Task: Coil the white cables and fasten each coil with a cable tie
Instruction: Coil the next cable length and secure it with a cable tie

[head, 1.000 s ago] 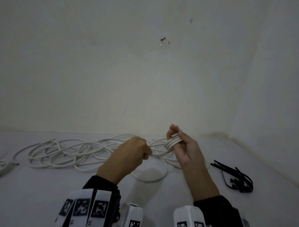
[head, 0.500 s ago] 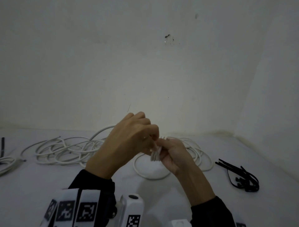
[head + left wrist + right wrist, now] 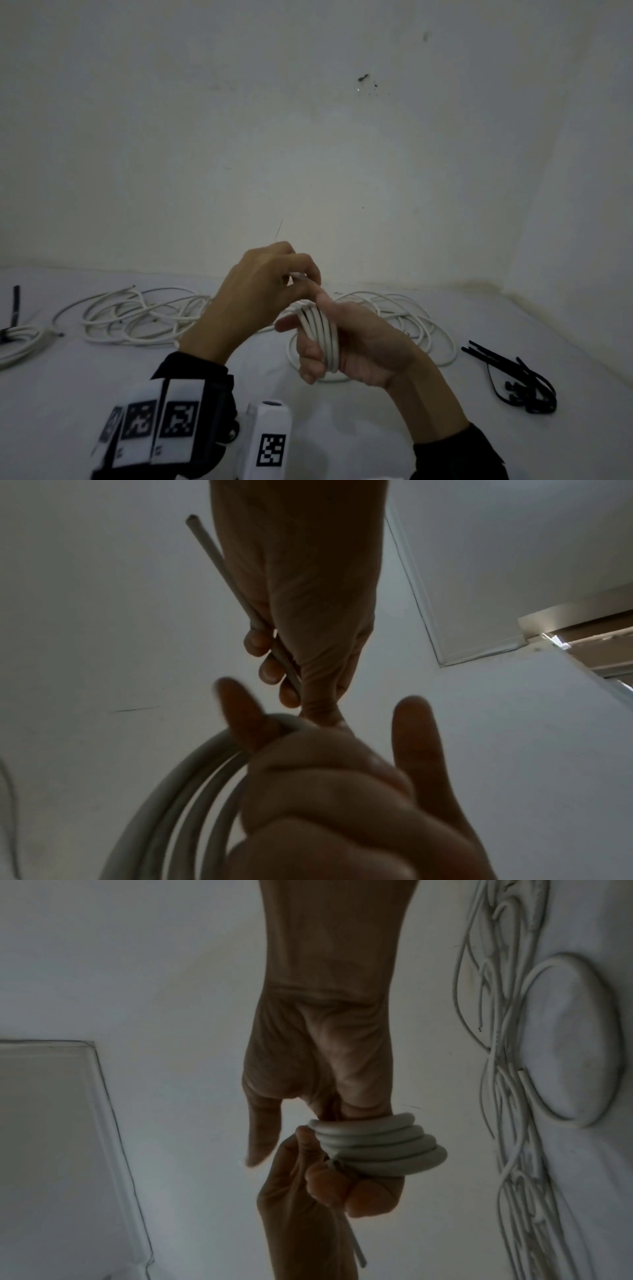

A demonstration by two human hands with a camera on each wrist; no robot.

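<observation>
A white cable coil (image 3: pixel 320 334) is wound in several turns round the fingers of my right hand (image 3: pixel 370 346), which grips it palm up in front of me. My left hand (image 3: pixel 274 284) is raised just above it and pinches the free end of the same cable (image 3: pixel 219 569). In the right wrist view the coil (image 3: pixel 377 1148) sits stacked on my right hand (image 3: pixel 318 1056), and my left hand (image 3: pixel 308 1191) holds the short cable end (image 3: pixel 356 1253) below it. Loose white cables (image 3: pixel 144 315) lie tangled on the white surface behind my hands.
A bunch of black cable ties (image 3: pixel 513 383) lies on the surface at the right. At the far left edge lies a coiled cable (image 3: pixel 20 337) with a black tie (image 3: pixel 15 305) standing up from it. White walls close off the back and right.
My left hand has risen from beside the right hand to above it, bringing the cable end over. The right hand has turned, and the coil now wraps its fingers.
</observation>
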